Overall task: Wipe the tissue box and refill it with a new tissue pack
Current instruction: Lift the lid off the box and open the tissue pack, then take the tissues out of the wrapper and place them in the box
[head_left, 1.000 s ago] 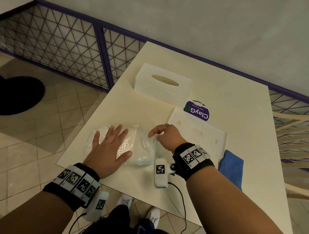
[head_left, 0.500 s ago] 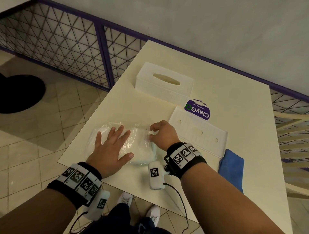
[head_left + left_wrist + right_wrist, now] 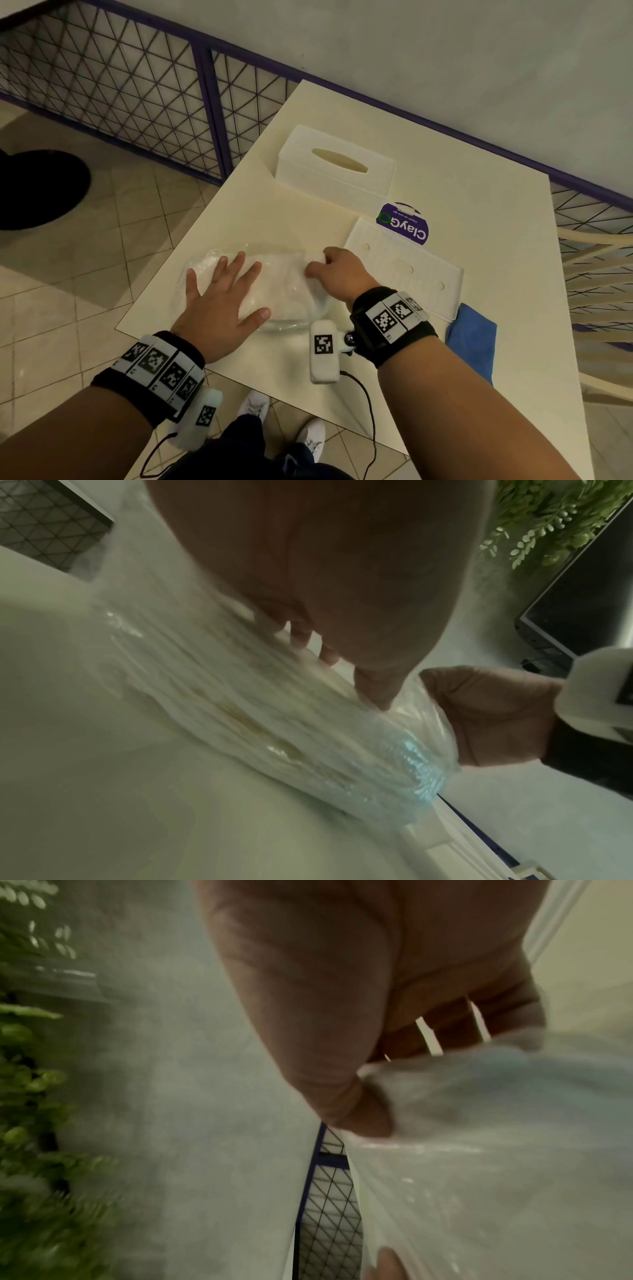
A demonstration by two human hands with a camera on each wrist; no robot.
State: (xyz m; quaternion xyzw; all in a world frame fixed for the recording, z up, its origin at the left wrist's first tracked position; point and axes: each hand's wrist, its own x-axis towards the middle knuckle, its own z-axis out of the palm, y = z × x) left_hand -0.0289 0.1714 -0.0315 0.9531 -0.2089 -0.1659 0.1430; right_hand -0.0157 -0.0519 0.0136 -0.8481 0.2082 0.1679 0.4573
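A clear-wrapped tissue pack (image 3: 287, 291) (image 3: 274, 723) lies near the front left corner of the cream table (image 3: 411, 359). My left hand (image 3: 222, 294) lies flat on it with fingers spread and presses it down. My right hand (image 3: 337, 270) (image 3: 377, 1069) pinches the wrapper at the pack's right end, fingers curled. The white tissue box (image 3: 335, 168) with an oval slot stands at the far side of the table. Its flat white base panel (image 3: 407, 270) lies to the right of my right hand. A blue cloth (image 3: 474, 339) lies at the panel's near right corner.
A purple ClayGo label card (image 3: 406, 224) lies between the box and the panel. A purple-framed mesh fence (image 3: 120, 92) runs along the left and behind the table. A cream chair (image 3: 599, 274) stands at the right. Tiled floor lies to the left.
My right hand has moved a little away from me along the pack's right end, still gripping the wrapper. My left hand stays flat on the pack.
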